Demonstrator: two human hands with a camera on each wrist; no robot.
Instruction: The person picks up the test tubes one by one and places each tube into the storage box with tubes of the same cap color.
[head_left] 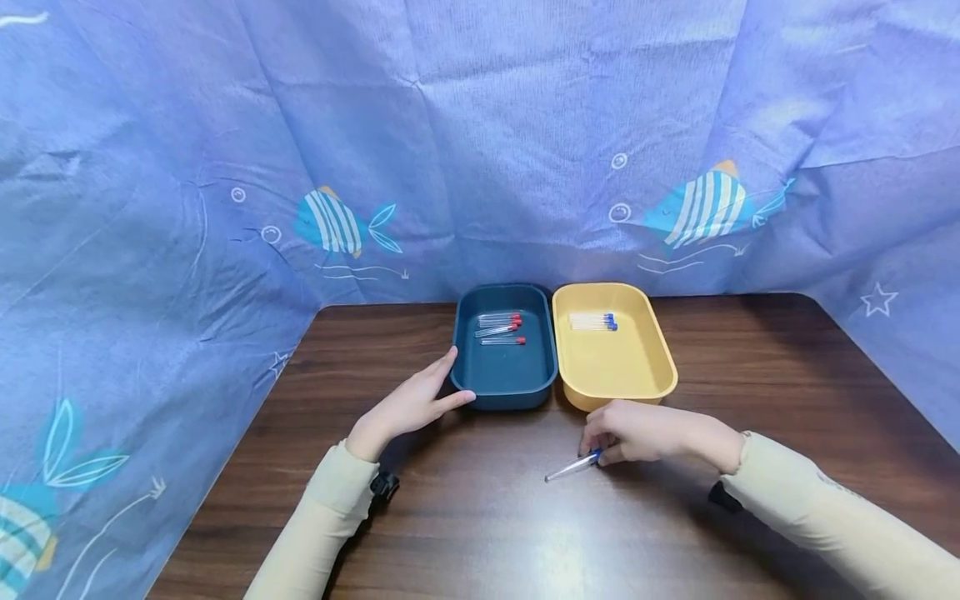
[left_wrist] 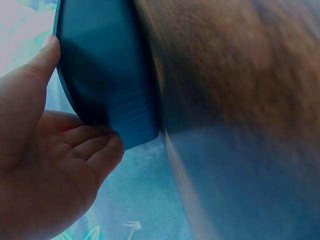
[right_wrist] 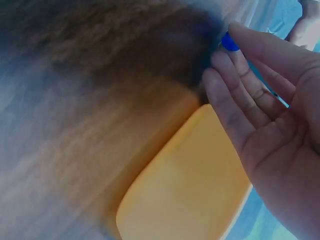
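Observation:
My right hand (head_left: 636, 432) pinches a clear test tube (head_left: 570, 470) by its blue cap (right_wrist: 230, 42), just in front of the yellow bin (head_left: 617, 383). The tube's clear end points left and slightly toward me, over the table. With thumb and fingers spread, my left hand (head_left: 414, 402) rests against the near left corner of the dark blue bin (head_left: 501, 377). Its thumb touches the front rim and its fingers lie along the left side. Several red-capped tubes (head_left: 498, 330) lie in the dark blue bin; several blue-capped tubes (head_left: 592, 322) lie in the yellow one.
Both bins stand side by side toward the back of the dark wooden table (head_left: 480, 508). Behind and beside the table hangs a blue cloth (head_left: 517, 150) printed with striped fish. A dark wrist device (head_left: 384, 485) sits by the left sleeve.

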